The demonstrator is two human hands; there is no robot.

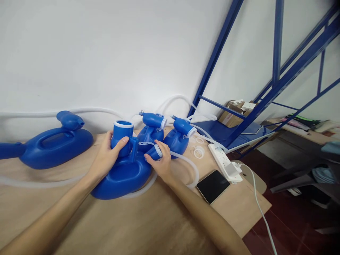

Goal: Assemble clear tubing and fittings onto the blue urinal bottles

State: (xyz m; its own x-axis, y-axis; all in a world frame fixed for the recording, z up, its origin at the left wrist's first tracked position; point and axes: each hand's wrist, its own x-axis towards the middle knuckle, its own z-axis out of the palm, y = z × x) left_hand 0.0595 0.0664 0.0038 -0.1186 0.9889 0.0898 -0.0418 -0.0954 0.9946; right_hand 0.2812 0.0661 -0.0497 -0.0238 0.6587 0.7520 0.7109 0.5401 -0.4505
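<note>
A blue plastic urinal bottle (124,179) rests on the table in front of me. My left hand (110,152) is wrapped round its upright, wide blue neck piece (122,136), which has a white rim. My right hand (162,159) is closed on a smaller blue tube-shaped part (154,153) with a pale ring at its end. A translucent strap (146,143) with holes reaches from there toward the neck piece. Whether that smaller part is joined to the bottle is hidden. Two similar blue bottles (152,132) stand just behind my right hand.
Another blue bottle (57,147) lies at the left. Translucent hose (195,170) loops across the table. White rings (198,152), a power strip (224,163) with a plugged-in charger, and a dark-screened tablet (213,186) lie at the right. A blue metal frame (215,53) rises behind.
</note>
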